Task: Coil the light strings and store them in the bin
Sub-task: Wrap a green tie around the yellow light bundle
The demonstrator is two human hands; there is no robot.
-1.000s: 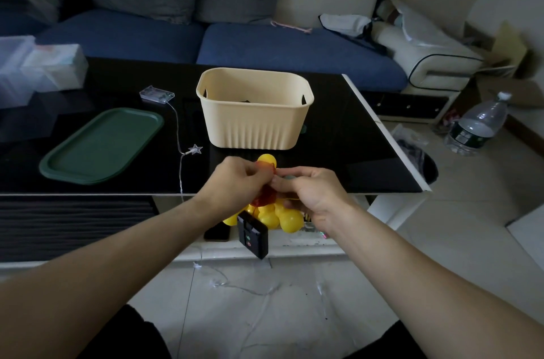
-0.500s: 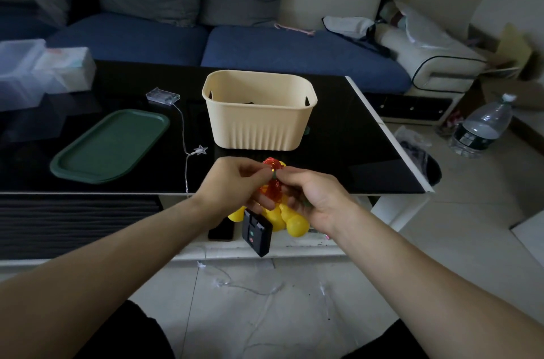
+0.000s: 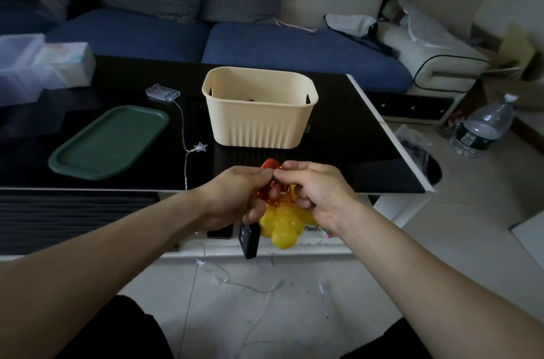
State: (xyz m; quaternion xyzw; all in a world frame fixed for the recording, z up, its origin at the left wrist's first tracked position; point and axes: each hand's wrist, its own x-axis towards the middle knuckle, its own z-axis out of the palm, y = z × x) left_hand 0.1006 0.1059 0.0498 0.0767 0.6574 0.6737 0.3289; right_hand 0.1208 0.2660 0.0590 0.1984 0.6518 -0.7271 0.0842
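Both hands meet just this side of the table edge, fingertips touching. The left hand [image 3: 235,197] and the right hand [image 3: 312,191] each pinch the same bundled light string [image 3: 281,220], its red wire gathered between them and a cluster of yellow bulbs hanging below the knuckles. A small black battery box [image 3: 249,238] dangles under the left hand. The cream bin [image 3: 259,120] stands straight ahead of the hands and a little above them, near but not touching, its open mouth facing up. Neither hand looks closer to it than the other. The bundle would, I judge, have to rise and go forward over the near rim. A second, star-tipped string [image 3: 200,147] trails off the table to the left of the hands.
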